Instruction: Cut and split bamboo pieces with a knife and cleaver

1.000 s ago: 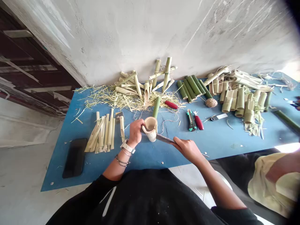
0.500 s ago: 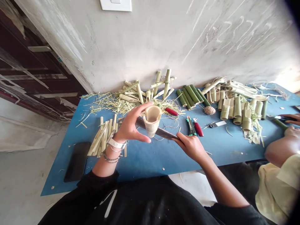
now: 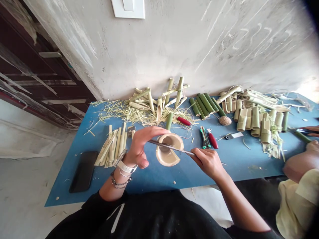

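Observation:
A pale bamboo cup with a cut-away rim tilts its mouth toward me above the table. My left hand grips it from the left, a finger along its far side and the thumb apart; the other fingers are largely hidden. Closed around one end of a flat dark metal file is my right hand. The file lies edge-on across the cup's mouth, its other end reaching my left hand. Beyond the cup stands a short green bamboo piece.
Bamboo strips and a black phone lie on the blue table. Shavings, a red-handled tool, a green cutter, twine and bamboo tubes are farther back. A co-worker's arm is at right.
The cup has tipped so its mouth and cut-away side face me more. The file has turned from showing its flat face to edge-on, and now crosses the opening. My left thumb has drawn back.

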A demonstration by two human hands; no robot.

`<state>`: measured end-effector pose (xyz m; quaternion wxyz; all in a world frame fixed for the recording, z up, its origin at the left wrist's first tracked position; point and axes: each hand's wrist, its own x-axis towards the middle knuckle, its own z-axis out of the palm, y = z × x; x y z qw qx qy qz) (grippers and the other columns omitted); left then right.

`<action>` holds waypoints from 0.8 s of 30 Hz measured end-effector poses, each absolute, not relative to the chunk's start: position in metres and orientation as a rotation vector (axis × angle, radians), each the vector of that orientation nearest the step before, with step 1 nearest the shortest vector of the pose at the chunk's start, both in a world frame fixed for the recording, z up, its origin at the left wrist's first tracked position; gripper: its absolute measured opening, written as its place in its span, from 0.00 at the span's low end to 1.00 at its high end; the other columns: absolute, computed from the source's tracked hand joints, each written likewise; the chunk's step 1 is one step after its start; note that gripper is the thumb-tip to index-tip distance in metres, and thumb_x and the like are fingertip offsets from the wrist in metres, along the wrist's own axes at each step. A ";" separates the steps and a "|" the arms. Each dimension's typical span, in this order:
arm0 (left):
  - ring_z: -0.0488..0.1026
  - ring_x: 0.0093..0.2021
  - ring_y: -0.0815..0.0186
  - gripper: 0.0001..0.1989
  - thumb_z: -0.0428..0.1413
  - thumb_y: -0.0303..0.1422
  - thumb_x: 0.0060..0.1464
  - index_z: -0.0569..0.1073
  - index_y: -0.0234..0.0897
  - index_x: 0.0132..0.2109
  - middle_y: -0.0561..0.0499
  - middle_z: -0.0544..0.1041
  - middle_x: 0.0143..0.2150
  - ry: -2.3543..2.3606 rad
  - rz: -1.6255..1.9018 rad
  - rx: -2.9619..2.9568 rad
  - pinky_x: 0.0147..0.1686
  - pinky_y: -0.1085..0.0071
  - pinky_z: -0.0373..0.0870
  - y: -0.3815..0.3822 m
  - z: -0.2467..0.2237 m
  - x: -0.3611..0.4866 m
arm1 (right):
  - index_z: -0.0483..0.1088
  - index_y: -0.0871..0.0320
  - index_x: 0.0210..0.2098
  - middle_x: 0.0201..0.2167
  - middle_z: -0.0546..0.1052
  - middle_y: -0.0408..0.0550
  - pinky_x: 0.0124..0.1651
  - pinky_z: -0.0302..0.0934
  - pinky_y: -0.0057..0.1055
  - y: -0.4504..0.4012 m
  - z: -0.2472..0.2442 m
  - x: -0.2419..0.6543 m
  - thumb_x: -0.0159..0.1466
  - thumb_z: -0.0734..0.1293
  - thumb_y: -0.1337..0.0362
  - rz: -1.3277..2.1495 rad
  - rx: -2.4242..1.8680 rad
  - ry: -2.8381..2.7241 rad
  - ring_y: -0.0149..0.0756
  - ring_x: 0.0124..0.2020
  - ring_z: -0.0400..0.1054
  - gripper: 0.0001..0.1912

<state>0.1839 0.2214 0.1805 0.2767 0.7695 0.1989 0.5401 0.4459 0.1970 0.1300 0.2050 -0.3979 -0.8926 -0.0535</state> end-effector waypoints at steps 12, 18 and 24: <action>0.73 0.37 0.57 0.22 0.44 0.48 0.50 0.73 0.36 0.36 0.45 0.77 0.34 1.265 1.165 1.438 0.40 0.57 0.70 0.234 0.064 0.186 | 0.64 0.57 0.31 0.17 0.69 0.42 0.20 0.37 0.27 0.215 0.062 0.434 0.65 0.51 0.56 -0.033 -1.477 -2.871 0.26 0.15 0.59 0.17; 0.71 0.45 0.61 0.27 0.29 0.37 0.57 0.70 0.32 0.43 0.43 0.75 0.44 1.298 1.105 1.383 0.48 0.60 0.65 0.238 0.017 0.187 | 0.63 0.57 0.35 0.21 0.73 0.44 0.20 0.36 0.27 0.229 0.036 0.430 0.65 0.50 0.55 0.036 -1.521 -2.951 0.30 0.18 0.65 0.16; 0.66 0.51 0.64 0.26 0.29 0.36 0.58 0.68 0.31 0.45 0.45 0.71 0.49 1.303 0.985 1.426 0.51 0.64 0.62 0.251 0.037 0.171 | 0.62 0.57 0.32 0.20 0.72 0.44 0.21 0.37 0.26 0.228 0.047 0.434 0.65 0.51 0.55 0.156 -1.532 -2.836 0.30 0.18 0.65 0.16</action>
